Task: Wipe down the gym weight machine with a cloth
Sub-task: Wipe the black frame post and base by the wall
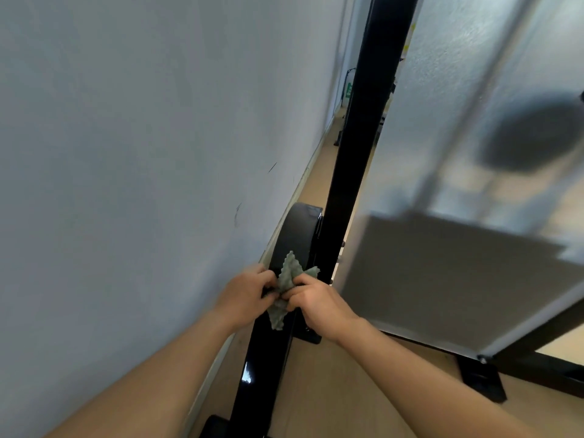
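Left hand (245,292) and right hand (319,303) fingers (300,281) pinch the green cloth (289,275), bunched against the black machine frame (347,184) low by the wall (126,153); it's soft, light and floppy, so I'd grip mid-wad, not corners.

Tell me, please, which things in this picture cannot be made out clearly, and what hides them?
Head view: whatever stands behind the frosted panel; the panel blurs it into dark shapes.
Head view: the middle of the cloth, covered by the left hand and right hand, whose grip pinches it.
Head view: the top of the black upright, cut off by the upper edge.
Head view: the far green sign, too small to read.
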Available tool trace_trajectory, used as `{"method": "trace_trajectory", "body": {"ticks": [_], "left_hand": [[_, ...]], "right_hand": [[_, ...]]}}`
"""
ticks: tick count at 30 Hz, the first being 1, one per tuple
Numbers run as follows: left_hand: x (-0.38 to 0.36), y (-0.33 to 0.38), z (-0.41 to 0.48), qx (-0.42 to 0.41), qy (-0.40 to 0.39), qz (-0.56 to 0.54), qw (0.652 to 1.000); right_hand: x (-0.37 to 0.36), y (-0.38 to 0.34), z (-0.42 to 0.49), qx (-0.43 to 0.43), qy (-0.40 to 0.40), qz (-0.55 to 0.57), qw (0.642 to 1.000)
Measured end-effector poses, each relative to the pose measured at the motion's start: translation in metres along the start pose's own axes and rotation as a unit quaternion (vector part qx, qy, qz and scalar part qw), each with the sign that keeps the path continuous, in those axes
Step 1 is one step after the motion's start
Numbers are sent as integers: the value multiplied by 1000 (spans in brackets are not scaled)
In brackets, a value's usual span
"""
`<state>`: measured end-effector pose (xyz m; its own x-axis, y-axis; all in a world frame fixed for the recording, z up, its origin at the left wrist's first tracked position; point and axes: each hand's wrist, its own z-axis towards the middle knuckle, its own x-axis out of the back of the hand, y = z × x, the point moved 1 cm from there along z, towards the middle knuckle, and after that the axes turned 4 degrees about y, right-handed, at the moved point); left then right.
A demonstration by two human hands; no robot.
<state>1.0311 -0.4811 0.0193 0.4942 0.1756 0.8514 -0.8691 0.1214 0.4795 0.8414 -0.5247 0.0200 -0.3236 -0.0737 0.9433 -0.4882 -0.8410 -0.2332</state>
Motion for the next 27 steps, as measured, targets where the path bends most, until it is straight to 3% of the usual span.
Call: {"method": "trace_trajectory", "body": {"ticks": [5,7,10,14,19,23,27], "left_hand": [[3,18,0,45,-81,-34,995],[11,27,8,78,-31,-94,992],[32,52,33,126,121,-188,967],[52,101,74,143,200,-295,923],[69,129,115,148,218,-409,874],[91,146,117,141,198,-499,831],[135,170,123,155,192,-529,812]], "right_hand": [[27,-3,0,-84,-56,41,994],[48,2,-2,-119,33,82,989],[87,12,2,-138,260,85,952],[136,27,29,-72,373,-49,924],[163,40,45,-4,344,-182,921],[192,29,51,-10,393,-152,907],[237,11,66,-40,370,-121,920]]}}
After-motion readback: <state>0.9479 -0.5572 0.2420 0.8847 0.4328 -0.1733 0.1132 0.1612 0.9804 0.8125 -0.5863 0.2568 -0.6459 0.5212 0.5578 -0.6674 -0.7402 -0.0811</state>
